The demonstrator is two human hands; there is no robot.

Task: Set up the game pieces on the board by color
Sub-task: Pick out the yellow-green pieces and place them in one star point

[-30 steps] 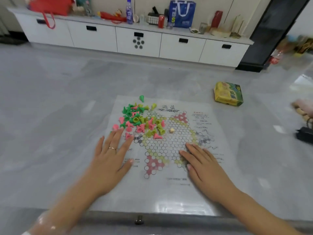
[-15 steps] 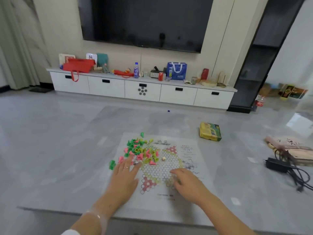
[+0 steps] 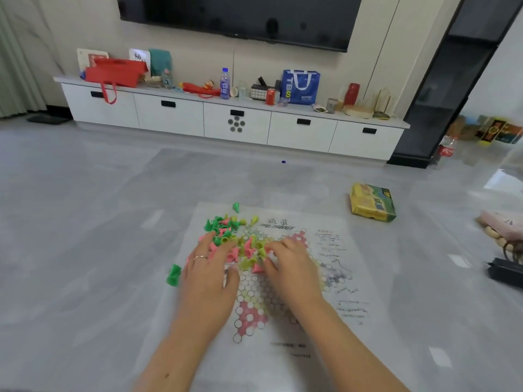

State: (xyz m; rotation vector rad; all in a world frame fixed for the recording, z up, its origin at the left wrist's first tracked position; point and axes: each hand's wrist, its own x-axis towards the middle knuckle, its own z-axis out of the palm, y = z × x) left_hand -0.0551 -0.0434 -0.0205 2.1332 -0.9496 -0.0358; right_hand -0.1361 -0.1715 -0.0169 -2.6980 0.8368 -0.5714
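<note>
A paper game board (image 3: 334,281) is spread flat on the counter (image 3: 85,250). Cone-shaped game pieces (image 3: 226,230) are heaped on its far left part, with one piece (image 3: 173,275) lying off its left edge. A small box (image 3: 372,202) is placed beyond the board's far right corner.

Bare forearms, sleeveless in view; thin ring (image 3: 200,258) on the left hand (image 3: 208,278).

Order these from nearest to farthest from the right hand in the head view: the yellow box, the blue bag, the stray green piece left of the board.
From the right hand:
1. Stray green piece, beyond the left hand, off the board's left edge.
2. Yellow box, on the table, to the right.
3. Blue bag, on the far cabinet.
</note>
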